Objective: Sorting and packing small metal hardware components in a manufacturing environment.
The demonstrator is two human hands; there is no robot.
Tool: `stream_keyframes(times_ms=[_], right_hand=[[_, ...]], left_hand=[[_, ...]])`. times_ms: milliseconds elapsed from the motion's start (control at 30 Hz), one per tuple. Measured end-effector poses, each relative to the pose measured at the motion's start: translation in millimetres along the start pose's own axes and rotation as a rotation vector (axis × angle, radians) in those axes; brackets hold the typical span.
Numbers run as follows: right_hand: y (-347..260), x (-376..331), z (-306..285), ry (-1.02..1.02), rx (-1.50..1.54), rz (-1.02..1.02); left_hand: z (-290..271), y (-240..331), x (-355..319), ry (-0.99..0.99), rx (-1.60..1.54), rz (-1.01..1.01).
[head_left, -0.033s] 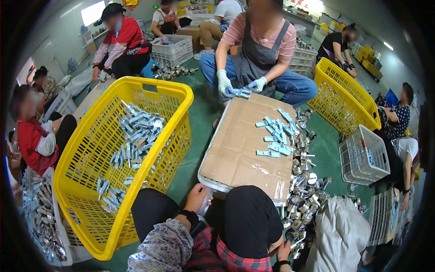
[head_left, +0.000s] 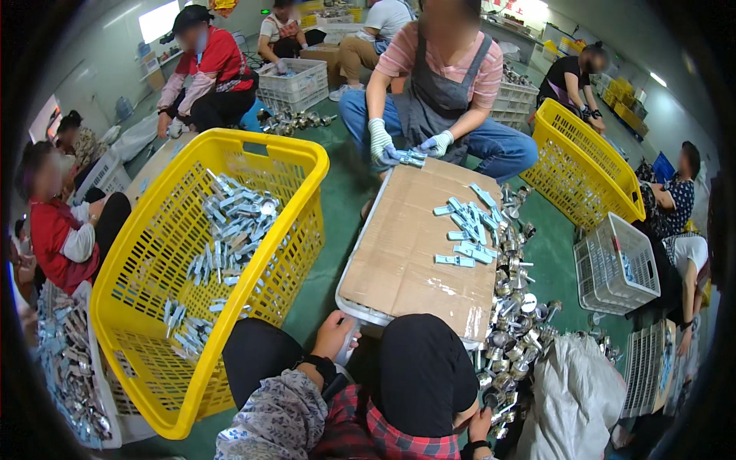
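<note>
A: Your left hand [head_left: 335, 335] grips the tray [head_left: 360, 253] edge at lower centre; your right hand [head_left: 481, 424] sits among metal parts [head_left: 510, 337], grip unclear.

B: Pick-up stage; next, reach for blue pieces [head_left: 468, 234] on the cardboard [head_left: 414, 245].

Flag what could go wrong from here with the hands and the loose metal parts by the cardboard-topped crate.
Left hand grips the crate edge at its near corner; a tug could tilt the cardboard and slide the blue-wrapped parts off.

Right hand sits low beside the heap of shiny metal parts; reaching in without a clear view might nick fingers.

The heap spills along the crate's right side, so pieces could roll underfoot.
</note>
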State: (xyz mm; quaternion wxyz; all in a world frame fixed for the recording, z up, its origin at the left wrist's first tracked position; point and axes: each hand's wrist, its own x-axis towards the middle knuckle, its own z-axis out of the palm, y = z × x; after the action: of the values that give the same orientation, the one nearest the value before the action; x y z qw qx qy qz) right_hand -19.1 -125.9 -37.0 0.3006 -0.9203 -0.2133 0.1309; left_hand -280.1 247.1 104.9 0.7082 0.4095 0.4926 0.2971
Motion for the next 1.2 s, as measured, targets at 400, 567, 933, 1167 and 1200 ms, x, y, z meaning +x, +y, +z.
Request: stream_keyframes(times_ms=[400,567,933,1167,1200], right_hand=[[-6,-5,0,0.010,0.031,0.033],[12,-5,8,0.075,0.014,-0.067],[-20,-7,-3,0.056,0.002,0.003],[-15,-23,-1,-0.014,-0.026,0.011],[-14,-24,-1,-0.013,-0.026,0.013]], left_hand=[[-5,-2,2,-0.001,0.018,-0.015],[3,-2,3,0.002,0.031,-0.029],[1,1,2,-0.008,0.017,-0.046],[-4,-6,5,0.020,0.021,-0.013],[-4,-6,5,0.018,0.022,-0.014]])
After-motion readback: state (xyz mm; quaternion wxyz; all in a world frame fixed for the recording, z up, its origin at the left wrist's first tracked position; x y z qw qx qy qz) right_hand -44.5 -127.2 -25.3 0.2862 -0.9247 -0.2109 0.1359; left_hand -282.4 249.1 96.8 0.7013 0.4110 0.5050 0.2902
